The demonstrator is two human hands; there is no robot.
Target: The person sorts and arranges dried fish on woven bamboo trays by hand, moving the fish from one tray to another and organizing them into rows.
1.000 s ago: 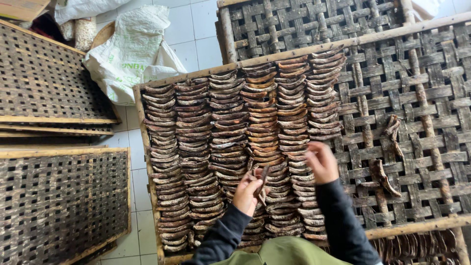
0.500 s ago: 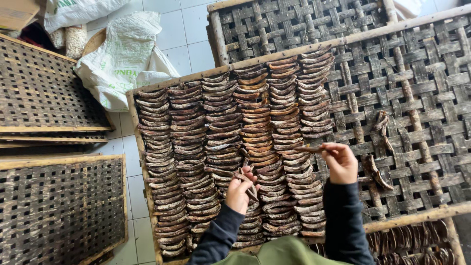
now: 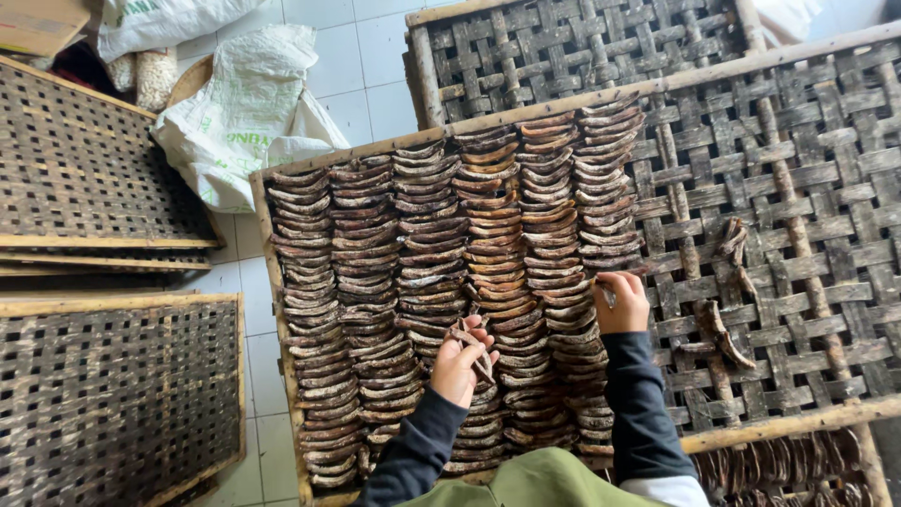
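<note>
A large woven bamboo tray [image 3: 798, 188] carries several columns of curved brown dried strips [image 3: 413, 282] laid in tight overlapping rows. My left hand [image 3: 460, 361] hovers over the middle columns and holds a small bunch of these strips. My right hand [image 3: 621, 302] rests at the right edge of the last column, fingers closed on one strip and pressing it into the row. A few loose strips [image 3: 727, 282] lie scattered on the bare weave to the right of that hand.
Another woven tray [image 3: 582, 47] lies behind. Stacked woven trays [image 3: 84, 178] and a further one [image 3: 113, 394] sit on the left over a white tiled floor [image 3: 249, 310]. White sacks [image 3: 239, 113] lie at top left. More strips [image 3: 798, 465] show under the tray at bottom right.
My right hand has moved up and to the right along the last column. My left hand has stayed over the middle columns with its bunch. The view has shifted slightly.
</note>
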